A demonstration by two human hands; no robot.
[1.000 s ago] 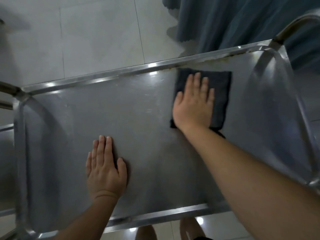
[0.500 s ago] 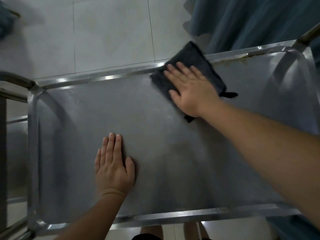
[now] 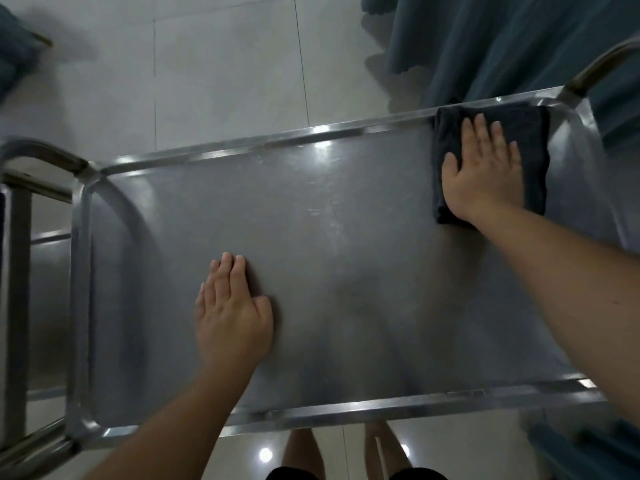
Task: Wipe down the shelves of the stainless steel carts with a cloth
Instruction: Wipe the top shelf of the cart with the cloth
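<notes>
I look down on the top shelf [image 3: 346, 216] of a stainless steel cart, a flat grey tray with a raised shiny rim. A dark folded cloth [image 3: 531, 133] lies in its far right corner, touching the far rim. My right hand [image 3: 485, 168] presses flat on the cloth, fingers spread and pointing to the far edge. My left hand [image 3: 232, 313] rests palm down on the bare metal left of centre, fingers together, holding nothing.
A curved cart handle [image 3: 602, 67] rises at the far right corner, another handle [image 3: 41, 154] and lower rails at the left. Teal fabric [image 3: 502, 43] hangs just beyond the far right rim. Pale tiled floor [image 3: 225, 74] surrounds the cart. My legs [image 3: 346, 452] stand at the near edge.
My right hand has slid the cloth along the far rim to the right, into the far right corner, and straightened it. My left hand has stayed planted on the shelf.
</notes>
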